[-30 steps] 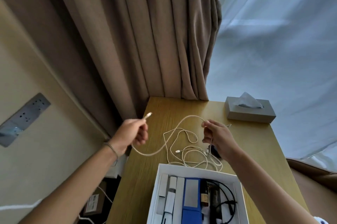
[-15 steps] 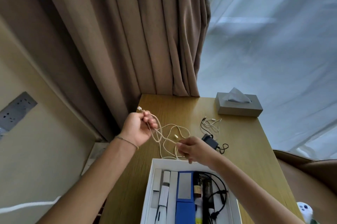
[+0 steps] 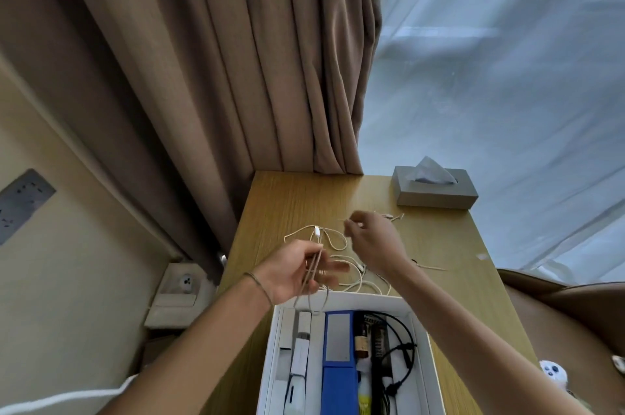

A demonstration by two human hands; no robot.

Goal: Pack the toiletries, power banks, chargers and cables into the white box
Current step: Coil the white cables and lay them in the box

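Your light wooden table (image 3: 297, 201) carries the open white cardboard box (image 3: 417, 313) at its near edge, already lined with upright toiletries and a black cable, so it sits close for dropping things in. Just beyond it lies the long cream charging cable (image 3: 351, 284), partly gathered. Your left hand (image 3: 297, 271) grips several folded strands, keeping the loops together; your right hand (image 3: 372, 240) pinches the cable's loose end, probably to feed another loop.
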